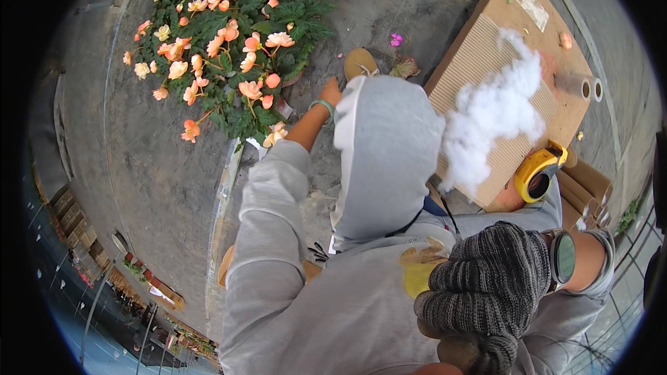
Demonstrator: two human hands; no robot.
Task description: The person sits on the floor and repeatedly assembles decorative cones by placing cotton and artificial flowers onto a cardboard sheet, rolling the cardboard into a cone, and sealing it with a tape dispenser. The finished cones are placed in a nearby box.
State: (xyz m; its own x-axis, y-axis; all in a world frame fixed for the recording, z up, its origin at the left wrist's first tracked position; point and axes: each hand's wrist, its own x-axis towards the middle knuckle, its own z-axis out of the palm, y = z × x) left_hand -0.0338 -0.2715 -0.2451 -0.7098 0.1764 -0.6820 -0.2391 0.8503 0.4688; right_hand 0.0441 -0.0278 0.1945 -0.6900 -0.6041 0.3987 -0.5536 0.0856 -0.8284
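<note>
My left hand (331,91) is bare, with a green bracelet. It reaches down beside a tan shoe (360,64), close to peach-flowered potted plants (253,62); its fingers are too small and partly hidden to read. Close to the camera is my right hand (490,285) in a dark grey knit glove, a watch (564,257) on its wrist. Its fingers are curled into a fist in front of my grey top; whatever it holds, if anything, is hidden. A bent leg in grey (389,146) rises in the middle.
On the right, a cardboard box (451,55) bears a corrugated sheet (479,42), white fluffy stuffing (497,111), a yellow-and-black ring-shaped thing (536,172) and two small rolls (577,87). Brown cardboard rolls (580,191) lie beyond. Pink petals (396,39) dot the dark ground sheet.
</note>
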